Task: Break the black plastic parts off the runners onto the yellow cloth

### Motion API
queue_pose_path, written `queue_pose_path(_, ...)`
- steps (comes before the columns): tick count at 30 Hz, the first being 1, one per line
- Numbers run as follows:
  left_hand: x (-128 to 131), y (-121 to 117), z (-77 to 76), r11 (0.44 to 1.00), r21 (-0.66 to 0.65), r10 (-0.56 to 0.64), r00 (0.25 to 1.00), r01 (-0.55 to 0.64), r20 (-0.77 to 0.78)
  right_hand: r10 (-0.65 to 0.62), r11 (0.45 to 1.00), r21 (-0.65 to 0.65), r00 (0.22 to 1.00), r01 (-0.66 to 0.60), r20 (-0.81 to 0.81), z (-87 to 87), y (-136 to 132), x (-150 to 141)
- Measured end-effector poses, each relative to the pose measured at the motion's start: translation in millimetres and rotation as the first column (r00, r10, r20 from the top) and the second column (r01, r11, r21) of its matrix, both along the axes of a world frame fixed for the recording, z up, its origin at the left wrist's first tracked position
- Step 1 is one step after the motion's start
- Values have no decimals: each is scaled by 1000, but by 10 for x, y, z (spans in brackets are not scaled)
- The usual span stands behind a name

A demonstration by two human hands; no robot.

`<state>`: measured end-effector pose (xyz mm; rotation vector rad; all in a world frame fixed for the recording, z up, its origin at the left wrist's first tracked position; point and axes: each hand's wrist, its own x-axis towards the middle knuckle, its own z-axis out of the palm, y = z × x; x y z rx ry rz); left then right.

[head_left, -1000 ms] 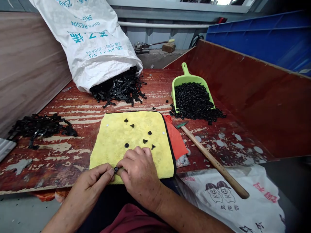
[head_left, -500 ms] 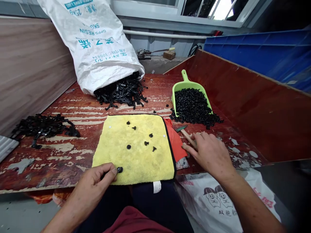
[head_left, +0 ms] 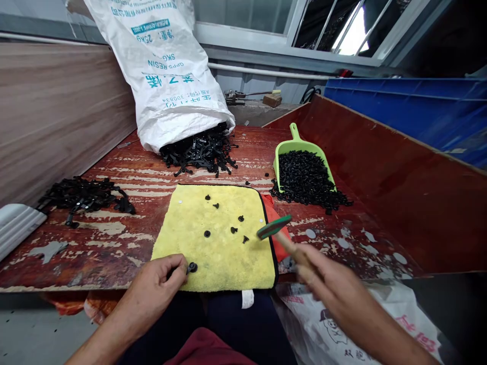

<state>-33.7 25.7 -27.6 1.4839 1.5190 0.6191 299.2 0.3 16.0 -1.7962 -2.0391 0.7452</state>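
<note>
Near the front left of the yellow cloth, my left hand pinches a black plastic part whose round end rests on the cloth; the rest of it is hidden by my fingers. My right hand is wrapped around the wooden handle of a hammer with a green head, lifted over the cloth's right edge. Several small black pegs lie scattered on the cloth between the two hands.
A green dustpan heaped with small black pieces stands at back right. Black arm-like parts spill from a white sack. Another black pile lies left. Red boards border the right side; an orange sheet pokes from under the cloth.
My right hand has closed around the hammer and raised it from the table toward the cloth. My left hand still pinches the black part. The view has shifted slightly.
</note>
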Motion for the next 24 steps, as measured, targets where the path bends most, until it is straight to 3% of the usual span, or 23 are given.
queue_pose_path(3, -11, -6, -6, 1000, 8, -12, 1000, 12, -4, 194, 979, -39, 973, -201, -127, 21, -132, -435)
queue_pose_path(6, -23, -22, -20, 1000, 25, -16, 1000, 16, -5, 336, 942, 88, 924, -325, -185, -9, -108, -702)
queue_pose_path(11, -34, -34, -55, 998, 48, -26, 1000, 26, 7, 339, 918, 259, 933, -301, -120, -139, -40, -870)
queue_pose_path(15, -34, -43, -52, 998, 60, -35, 999, 36, -8, 339, 911, 269, 938, -311, -64, -258, -46, -950)
queue_pose_path(24, -10, -38, 2, 998, 38, -40, 999, 41, -35, 329, 891, 356, 941, -280, -83, -283, -42, -972)
